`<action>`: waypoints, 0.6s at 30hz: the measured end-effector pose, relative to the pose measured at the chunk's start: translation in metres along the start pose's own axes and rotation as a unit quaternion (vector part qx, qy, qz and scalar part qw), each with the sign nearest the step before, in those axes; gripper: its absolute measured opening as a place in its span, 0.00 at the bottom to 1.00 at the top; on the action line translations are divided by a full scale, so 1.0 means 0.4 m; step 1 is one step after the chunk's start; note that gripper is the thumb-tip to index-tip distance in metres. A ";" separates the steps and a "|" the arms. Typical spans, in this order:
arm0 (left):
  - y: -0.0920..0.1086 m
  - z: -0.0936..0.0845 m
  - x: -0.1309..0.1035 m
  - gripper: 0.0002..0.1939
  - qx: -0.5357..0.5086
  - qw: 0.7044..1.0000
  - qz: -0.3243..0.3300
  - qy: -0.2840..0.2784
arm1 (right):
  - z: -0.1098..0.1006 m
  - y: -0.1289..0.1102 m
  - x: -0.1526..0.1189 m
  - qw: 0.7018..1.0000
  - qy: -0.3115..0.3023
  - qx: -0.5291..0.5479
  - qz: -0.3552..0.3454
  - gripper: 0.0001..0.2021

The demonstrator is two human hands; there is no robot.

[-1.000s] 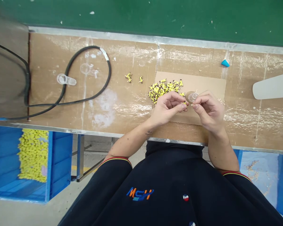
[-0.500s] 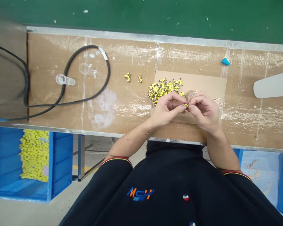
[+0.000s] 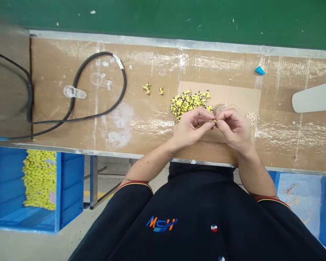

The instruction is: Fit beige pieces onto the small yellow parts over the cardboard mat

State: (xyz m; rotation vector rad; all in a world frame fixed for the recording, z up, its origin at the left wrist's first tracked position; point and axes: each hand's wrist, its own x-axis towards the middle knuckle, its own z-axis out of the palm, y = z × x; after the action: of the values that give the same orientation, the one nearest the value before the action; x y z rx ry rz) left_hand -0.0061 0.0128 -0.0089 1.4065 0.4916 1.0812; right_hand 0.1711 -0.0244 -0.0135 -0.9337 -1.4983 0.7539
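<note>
Over the cardboard sheet (image 3: 241, 95), my left hand (image 3: 192, 127) pinches a small yellow figure (image 3: 213, 121) between thumb and fingers. The fingertips of my right hand (image 3: 235, 127) are closed at the figure's other side, so both hands meet on it. Whether a tiny part is also in the right fingers is too small to tell. Behind my left hand lies a heap of small yellow figures with dark ends (image 3: 188, 102). A round brownish container (image 3: 219, 108) stands just behind the fingertips, partly hidden. Right of my right hand is a scatter of tiny pale pieces (image 3: 252, 119).
Two small groups of figures (image 3: 147, 88) lie left of the heap. A black cable (image 3: 77, 78) loops over the table's left, near clear plastic pieces (image 3: 74, 92). A blue cone-shaped piece (image 3: 260, 70) lies back right. A blue crate (image 3: 70, 188) with yellow parts stands below left.
Both hands stay nearly in place, with only slight finger movement around the yellow figure. The objects on the table have not moved.
</note>
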 end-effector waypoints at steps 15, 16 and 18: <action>0.002 0.004 0.004 0.10 0.277 0.934 0.224 0.042 | 0.009 0.010 -0.008 1.000 -0.004 0.025 0.007 0.04; 0.002 0.005 0.003 0.10 0.285 0.928 0.234 0.043 | 0.009 0.011 -0.009 1.000 -0.003 0.028 0.012 0.04; 0.000 0.006 0.002 0.11 0.301 0.918 0.253 0.045 | 0.009 0.013 -0.013 0.999 -0.003 0.036 0.023 0.04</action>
State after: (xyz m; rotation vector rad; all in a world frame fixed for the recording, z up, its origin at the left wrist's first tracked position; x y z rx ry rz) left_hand -0.0039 0.0121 -0.0083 2.1100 0.5706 1.4903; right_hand 0.1685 -0.0262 -0.0211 -0.9142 -1.4498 0.8396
